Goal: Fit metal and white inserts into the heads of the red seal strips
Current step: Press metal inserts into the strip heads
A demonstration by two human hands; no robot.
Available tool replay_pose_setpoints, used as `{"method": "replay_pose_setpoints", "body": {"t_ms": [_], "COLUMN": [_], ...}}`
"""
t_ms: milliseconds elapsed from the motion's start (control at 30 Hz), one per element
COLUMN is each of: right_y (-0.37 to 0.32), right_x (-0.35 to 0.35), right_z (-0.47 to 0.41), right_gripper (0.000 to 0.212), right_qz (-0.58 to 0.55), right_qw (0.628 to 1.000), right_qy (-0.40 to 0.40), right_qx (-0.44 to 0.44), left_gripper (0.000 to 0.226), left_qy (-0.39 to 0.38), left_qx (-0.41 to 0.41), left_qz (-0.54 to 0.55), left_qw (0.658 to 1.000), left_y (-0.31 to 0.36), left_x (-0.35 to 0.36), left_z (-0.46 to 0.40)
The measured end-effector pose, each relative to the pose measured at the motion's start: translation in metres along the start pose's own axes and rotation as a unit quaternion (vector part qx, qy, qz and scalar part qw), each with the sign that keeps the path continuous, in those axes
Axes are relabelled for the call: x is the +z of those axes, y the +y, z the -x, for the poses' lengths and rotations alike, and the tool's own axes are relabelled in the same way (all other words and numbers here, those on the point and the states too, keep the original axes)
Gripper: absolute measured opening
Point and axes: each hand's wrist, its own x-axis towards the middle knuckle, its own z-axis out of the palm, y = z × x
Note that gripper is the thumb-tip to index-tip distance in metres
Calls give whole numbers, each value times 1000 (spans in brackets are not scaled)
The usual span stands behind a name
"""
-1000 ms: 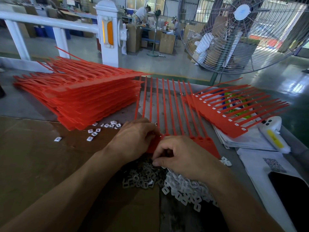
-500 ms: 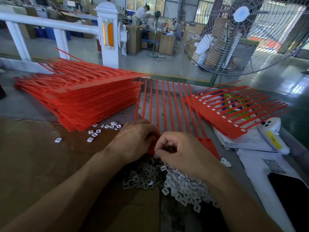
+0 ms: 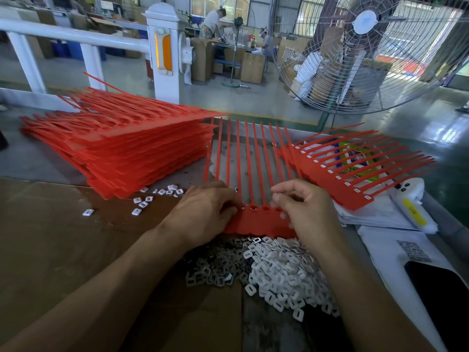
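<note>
pinching red seal strip sheet (image 3: 256, 223) head row, both hands (image 3: 205, 212) (image 3: 304, 212); round sockets exposed.

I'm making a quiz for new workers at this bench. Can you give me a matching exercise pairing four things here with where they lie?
Things:
1. tall red stack
2. white pile
3. grey metal pile
4. phone

Places:
A. near right, on white paper
B. far left of the bench
C. between the forearms, toward the left arm
D. between the forearms, beside the right arm

Pairs: 1-B, 2-D, 3-C, 4-A
</note>
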Motion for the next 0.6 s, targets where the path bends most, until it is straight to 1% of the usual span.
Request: {"method": "replay_pose_setpoints", "body": {"t_ms": [100, 233, 333, 500, 600], "right_y": [4, 7, 8, 10, 11], "right_x": [-1, 1, 3, 5, 4], "right_z": [-2, -4, -6, -7, -8], "right_gripper": [15, 19, 15, 12, 11], "right_qz": [1, 10, 9, 54, 78], "right_qw": [1000, 1000, 999, 998, 996], "right_qy": [17, 8, 7, 1, 12], "right_qx": [22, 27, 35, 35, 29], "left_gripper": [20, 21, 21, 21, 21], "left_qy": [-6, -8, -11, -8, -9], "left_qx": [-2, -3, -1, 3, 2], "left_qz": [-5, -5, -10, -10, -12], "left_qw": [1000, 1000, 1000, 1000, 1000], "left_y": [0, 0, 0, 0, 0], "left_x": [0, -1, -1, -1, -2], "left_z": [1, 1, 1, 1, 1]}}
